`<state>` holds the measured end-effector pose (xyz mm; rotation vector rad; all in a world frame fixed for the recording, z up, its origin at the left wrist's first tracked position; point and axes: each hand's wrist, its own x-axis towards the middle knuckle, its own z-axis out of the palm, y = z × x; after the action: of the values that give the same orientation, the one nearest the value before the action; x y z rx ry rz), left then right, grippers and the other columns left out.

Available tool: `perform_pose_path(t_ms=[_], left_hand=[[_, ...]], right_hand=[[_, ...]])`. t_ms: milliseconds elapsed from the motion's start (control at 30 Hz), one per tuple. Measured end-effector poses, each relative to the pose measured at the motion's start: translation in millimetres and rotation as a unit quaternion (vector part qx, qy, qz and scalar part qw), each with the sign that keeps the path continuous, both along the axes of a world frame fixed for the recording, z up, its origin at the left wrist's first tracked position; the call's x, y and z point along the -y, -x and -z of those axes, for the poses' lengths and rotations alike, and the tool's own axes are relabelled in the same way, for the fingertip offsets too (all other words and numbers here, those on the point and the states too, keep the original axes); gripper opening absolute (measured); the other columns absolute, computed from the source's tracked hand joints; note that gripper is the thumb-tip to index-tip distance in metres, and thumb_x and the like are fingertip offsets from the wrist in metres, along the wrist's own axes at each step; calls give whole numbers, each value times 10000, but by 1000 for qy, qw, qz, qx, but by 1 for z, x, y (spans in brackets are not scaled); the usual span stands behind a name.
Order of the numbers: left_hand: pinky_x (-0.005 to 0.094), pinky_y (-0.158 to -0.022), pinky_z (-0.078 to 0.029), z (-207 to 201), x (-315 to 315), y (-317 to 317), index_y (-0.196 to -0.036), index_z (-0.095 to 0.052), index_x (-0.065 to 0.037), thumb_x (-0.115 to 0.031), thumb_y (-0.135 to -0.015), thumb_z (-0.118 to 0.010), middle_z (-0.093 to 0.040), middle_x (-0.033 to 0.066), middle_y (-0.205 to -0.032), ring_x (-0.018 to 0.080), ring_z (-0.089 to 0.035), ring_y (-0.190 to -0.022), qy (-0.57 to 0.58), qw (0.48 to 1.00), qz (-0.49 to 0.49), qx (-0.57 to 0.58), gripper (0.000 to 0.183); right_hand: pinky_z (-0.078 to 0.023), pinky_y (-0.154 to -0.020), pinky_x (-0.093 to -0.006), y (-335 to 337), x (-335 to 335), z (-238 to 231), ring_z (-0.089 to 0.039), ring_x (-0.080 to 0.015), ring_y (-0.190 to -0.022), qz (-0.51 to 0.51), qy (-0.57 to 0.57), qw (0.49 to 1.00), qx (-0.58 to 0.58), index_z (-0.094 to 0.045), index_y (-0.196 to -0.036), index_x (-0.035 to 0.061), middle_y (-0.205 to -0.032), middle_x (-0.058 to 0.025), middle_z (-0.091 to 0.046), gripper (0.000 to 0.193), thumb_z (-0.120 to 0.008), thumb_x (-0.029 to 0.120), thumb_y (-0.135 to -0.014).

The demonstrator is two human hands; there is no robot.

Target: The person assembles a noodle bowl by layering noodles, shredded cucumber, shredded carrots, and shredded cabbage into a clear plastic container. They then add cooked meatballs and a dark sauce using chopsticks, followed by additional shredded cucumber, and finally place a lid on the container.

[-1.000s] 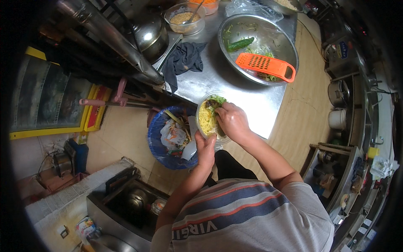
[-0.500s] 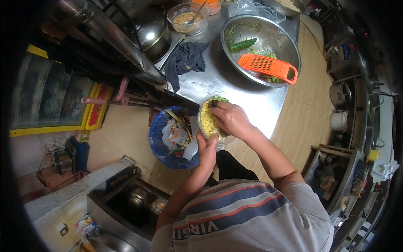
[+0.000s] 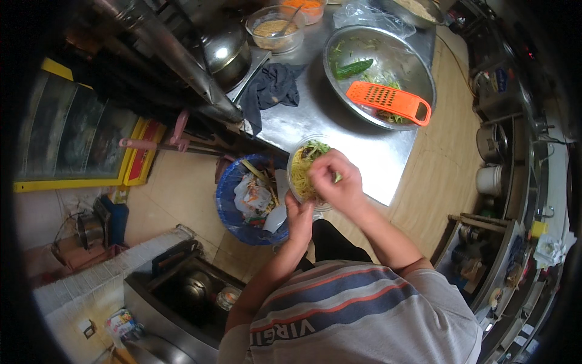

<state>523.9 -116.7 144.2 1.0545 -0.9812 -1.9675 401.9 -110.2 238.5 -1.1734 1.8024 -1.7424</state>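
Observation:
My left hand grips the near side of a clear round bowl at the table's front corner. Yellow noodles fill the bowl, with green shreds and something dark at its far side. Over the right part of the bowl is my right hand, its fingers curled together and slightly blurred. A bit of green shows by those fingers; what they hold is not clear. Farther off, a steel basin contains a cucumber and green shreds, and an orange grater lies across its near rim.
A dark cloth lies on the steel table, near a lidded pot. Behind are a bowl of chopped tan bits with a spoon and a container of orange shreds. A blue-lined bin stands below left.
My right hand has lifted slightly out of the noodles and its fingers have curled. More green shreds show at the bowl's far side. My left hand keeps its hold.

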Motion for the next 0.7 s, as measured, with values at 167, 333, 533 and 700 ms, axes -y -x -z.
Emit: perform_pose_path(t_ms=[167, 333, 533, 700], left_hand=[[326, -982, -359, 21, -1, -5, -1285, -319, -16, -34, -850, -545, -441, 94, -1236, 171, -445, -1122, -23, 998, 12, -51, 490], [325, -980, -359, 28, -2, -10, -1278, -330, -30, -30, -852, -540, -445, 86, -1228, 166, -447, -1114, -45, 998, 0, -54, 475], [324, -977, -360, 5, -2, -4, -1261, -338, -24, -25, -847, -532, -451, 90, -1220, 168, -451, -1108, -42, 999, 12, -6, 457], [320, -974, -364, 7, 0, -5, -1257, -345, -30, -27, -840, -533, -457, 87, -1211, 170, -455, -1101, -37, 999, 15, -10, 457]], right_hand=[[-490, -619, -368, -53, 16, 1, -591, -287, -727, -130, -91, 963, -219, -668, -898, 58, -734, -104, -548, 173, -687, 102, -732], [-485, -609, -380, -4, -11, 29, -587, -282, -699, 27, -195, 938, -286, -672, -808, 40, -698, -92, -548, 105, -672, 95, -718], [-489, -616, -392, 13, -7, 51, -590, -284, -700, 32, -209, 899, -384, -680, -758, 36, -693, -95, -558, 81, -644, 99, -722], [-484, -604, -396, 14, -7, 49, -589, -284, -693, 12, -231, 901, -366, -678, -771, 43, -708, -108, -560, 76, -642, 84, -718]])
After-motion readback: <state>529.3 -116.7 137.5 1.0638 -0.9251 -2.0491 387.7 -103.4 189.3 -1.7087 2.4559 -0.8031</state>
